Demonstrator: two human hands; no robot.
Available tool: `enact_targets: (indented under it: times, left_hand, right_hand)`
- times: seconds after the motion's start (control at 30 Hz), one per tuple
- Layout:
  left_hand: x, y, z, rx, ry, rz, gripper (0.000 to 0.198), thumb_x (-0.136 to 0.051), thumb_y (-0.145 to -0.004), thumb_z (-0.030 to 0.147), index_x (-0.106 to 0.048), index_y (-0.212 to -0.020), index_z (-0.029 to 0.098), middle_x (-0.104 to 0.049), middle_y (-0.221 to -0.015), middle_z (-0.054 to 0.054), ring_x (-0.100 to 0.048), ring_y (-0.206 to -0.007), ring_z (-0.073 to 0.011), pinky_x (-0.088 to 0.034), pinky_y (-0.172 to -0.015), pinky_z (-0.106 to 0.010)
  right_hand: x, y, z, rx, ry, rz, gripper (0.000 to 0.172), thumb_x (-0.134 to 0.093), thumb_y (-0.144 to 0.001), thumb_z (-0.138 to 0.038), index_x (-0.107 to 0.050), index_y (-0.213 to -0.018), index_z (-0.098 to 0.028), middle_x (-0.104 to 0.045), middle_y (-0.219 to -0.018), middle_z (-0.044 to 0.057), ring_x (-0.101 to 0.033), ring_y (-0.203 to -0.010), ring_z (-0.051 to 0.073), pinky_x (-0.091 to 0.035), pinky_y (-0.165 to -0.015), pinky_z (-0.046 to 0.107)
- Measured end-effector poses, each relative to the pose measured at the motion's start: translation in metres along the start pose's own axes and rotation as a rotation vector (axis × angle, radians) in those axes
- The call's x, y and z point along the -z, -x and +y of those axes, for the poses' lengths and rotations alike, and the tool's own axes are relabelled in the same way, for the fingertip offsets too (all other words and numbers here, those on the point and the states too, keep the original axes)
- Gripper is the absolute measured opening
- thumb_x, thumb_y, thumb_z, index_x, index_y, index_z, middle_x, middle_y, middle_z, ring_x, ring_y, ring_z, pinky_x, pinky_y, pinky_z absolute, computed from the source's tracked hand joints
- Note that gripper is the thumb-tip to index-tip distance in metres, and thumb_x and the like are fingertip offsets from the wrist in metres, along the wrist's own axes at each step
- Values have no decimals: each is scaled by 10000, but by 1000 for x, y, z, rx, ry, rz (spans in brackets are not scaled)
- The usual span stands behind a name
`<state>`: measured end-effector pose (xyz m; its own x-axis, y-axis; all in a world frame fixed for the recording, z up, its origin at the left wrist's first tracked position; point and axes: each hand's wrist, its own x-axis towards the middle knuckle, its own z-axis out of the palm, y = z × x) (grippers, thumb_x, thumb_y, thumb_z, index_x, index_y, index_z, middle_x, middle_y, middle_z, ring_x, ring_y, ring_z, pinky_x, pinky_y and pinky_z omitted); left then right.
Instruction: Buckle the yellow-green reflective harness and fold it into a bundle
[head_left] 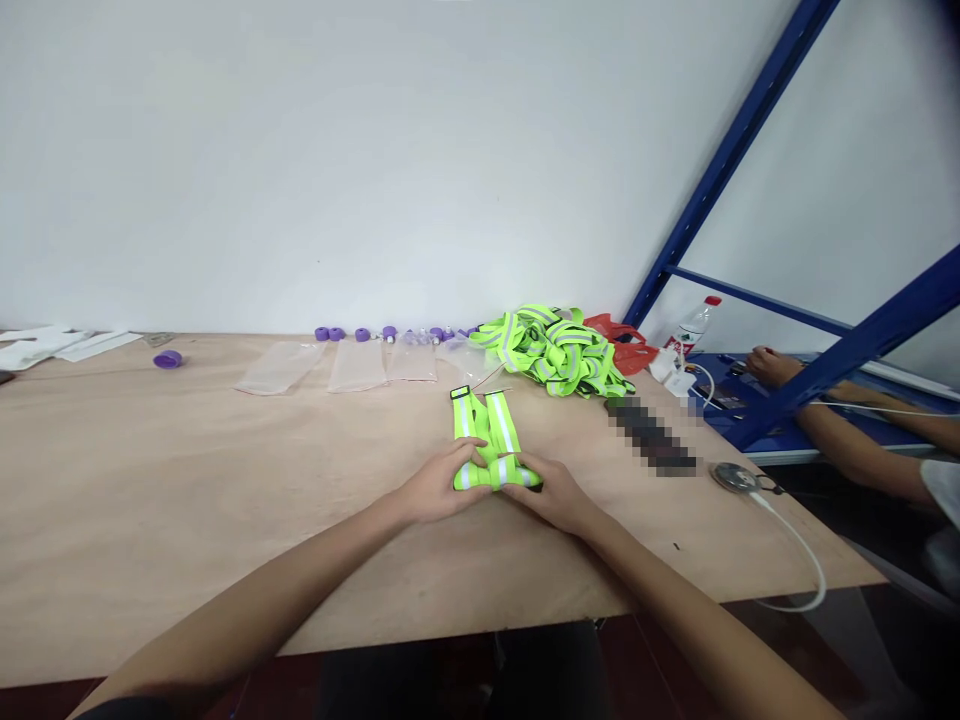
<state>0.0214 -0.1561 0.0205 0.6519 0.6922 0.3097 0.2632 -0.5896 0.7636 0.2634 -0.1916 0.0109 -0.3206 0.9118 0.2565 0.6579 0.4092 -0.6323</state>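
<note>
A neon yellow-green reflective strap harness [504, 425] with silver-grey stripes lies partly folded on the wooden table in front of me. A black buckle [460, 393] sits at its far left end. My left hand [442, 482] grips the near left side of the folded bundle. On the near right side, my right hand [551, 492] grips the same bundle, fingers curled round its edge. Both hands rest low, close to the table surface. Parts of the fingers are hidden by the straps.
Behind is a heap of similar straps [559, 350] beside a red plastic bag [624, 342]. Clear plastic bags [358, 366] and several purple caps [361, 334] line the wall. A round cabled device [735, 478] lies right. Beyond the blue frame [720, 150], another person's arm [855, 440] shows.
</note>
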Motion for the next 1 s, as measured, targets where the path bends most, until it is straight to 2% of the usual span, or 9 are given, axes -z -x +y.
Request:
enact_targets:
  times: [0.07, 0.17, 0.3, 0.33, 0.5, 0.63, 0.77, 0.9, 1.0]
  left_hand:
    - [-1, -3, 0, 6, 9, -43, 341, -641, -895, 427, -551, -1151, 221, -560, -1393, -132, -526, -1301, -309, -422, -1073, -447]
    - [0, -8, -3, 75, 49, -80, 554, -600, -914, 503, -467, -1381, 236, -537, -1448, -115, -517, -1321, -314, -397, -1115, -464]
    - [0, -18, -12, 199, 141, -89, 639, -460, -956, 613, -454, -1481, 249, -408, -1579, -73, -237, -1514, -321, -209, -1235, -499]
    - [-1, -21, -15, 212, 178, -76, 629, -419, -968, 624, -477, -1474, 255, -411, -1578, -59, -226, -1520, -306, -191, -1243, -492]
    - [-9, -39, -34, 189, 356, 114, 571, -348, -991, 607, -657, -1293, 233, -560, -1463, -55, -435, -1420, -270, -254, -1231, -458]
    - [-14, -57, -51, 159, 422, 245, 551, -373, -981, 593, -722, -1091, 181, -675, -1305, -97, -597, -1262, -278, -402, -1142, -464]
    - [-16, -71, -62, 137, 381, 290, 522, -393, -973, 577, -694, -980, 151, -747, -1058, -117, -695, -1050, -248, -517, -1008, -417]
    - [-16, -76, -63, 113, 275, 306, 453, -396, -982, 521, -666, -934, 161, -743, -966, -103, -692, -957, -228, -527, -940, -383]
    - [-13, -76, -59, 92, 183, 267, 420, -375, -991, 474, -664, -926, 177, -737, -939, -82, -677, -927, -219, -521, -902, -355]
  right_hand:
    - [0, -3, 2, 22, -43, 35, 317, -645, -888, -467, -668, -1079, -216, -730, -1050, 64, -683, -955, 248, -542, -866, 372]
    - [1, -8, 5, 61, -87, 82, 274, -658, -876, -460, -687, -979, -208, -694, -1114, 89, -656, -1031, 258, -521, -918, 378]
    - [0, -17, 10, 47, -167, 65, 267, -624, -897, -461, -712, -933, -211, -693, -1030, 75, -653, -960, 233, -518, -885, 357]
    - [0, -21, 11, 33, -188, 60, 272, -612, -904, -462, -716, -928, -212, -695, -1013, 68, -650, -950, 228, -516, -879, 352]
    - [-5, -38, 17, -9, -184, 65, 416, -509, -938, -520, -630, -705, -197, -645, -833, 39, -621, -784, 189, -507, -740, 302]
    - [-8, -46, 19, -21, -91, 74, 498, -427, -964, -554, -454, -600, -216, -527, -668, 2, -533, -654, 160, -443, -620, 275]
    - [-6, -50, 19, -54, 2, 68, 471, -411, -977, -523, -408, -614, -222, -480, -642, -11, -496, -647, 160, -381, -622, 278]
    - [-4, -53, 20, -83, 96, 60, 446, -410, -982, -494, -425, -629, -221, -498, -659, -3, -496, -674, 172, -354, -656, 290]
    - [-5, -54, 19, -95, 140, 68, 413, -409, -985, -487, -460, -672, -223, -533, -701, 8, -513, -715, 185, -356, -684, 299]
